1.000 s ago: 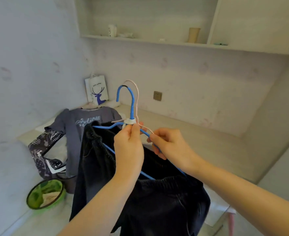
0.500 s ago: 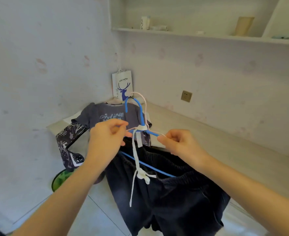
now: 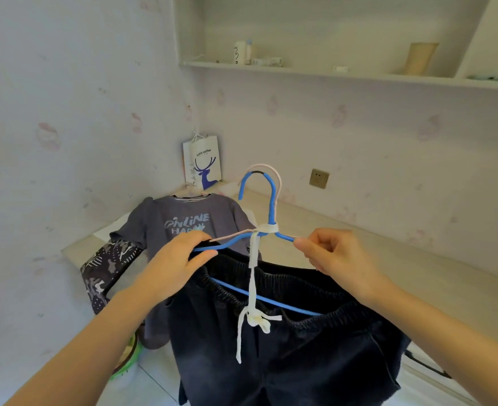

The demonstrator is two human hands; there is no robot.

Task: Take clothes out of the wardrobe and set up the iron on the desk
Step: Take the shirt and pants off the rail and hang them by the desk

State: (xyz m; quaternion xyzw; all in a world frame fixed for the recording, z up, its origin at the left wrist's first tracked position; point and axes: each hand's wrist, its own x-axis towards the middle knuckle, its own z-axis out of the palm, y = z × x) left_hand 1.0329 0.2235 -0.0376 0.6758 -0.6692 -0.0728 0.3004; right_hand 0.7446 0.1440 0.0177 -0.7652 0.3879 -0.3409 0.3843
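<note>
A blue wire hanger (image 3: 271,200) is held up in front of me, with a thin pink hanger behind it, the two bound by a white cord. Dark denim shorts (image 3: 285,347) hang from its lower bar, their white drawstring dangling. My left hand (image 3: 180,259) pinches the hanger's left shoulder. My right hand (image 3: 332,253) pinches its right shoulder. A grey T-shirt (image 3: 183,227) with patterned sleeves lies on the desk (image 3: 417,268) corner behind, drooping over the edge.
A white paper bag (image 3: 202,162) with a blue deer stands in the desk's corner. A wall socket (image 3: 319,178) sits above the desk. The shelf (image 3: 329,73) above carries a cup and small items. A green bin (image 3: 129,358) stands on the floor.
The hanger with the shorts now faces me flat; my left hand slid from its neck to the left shoulder. The drawstring has come into view.
</note>
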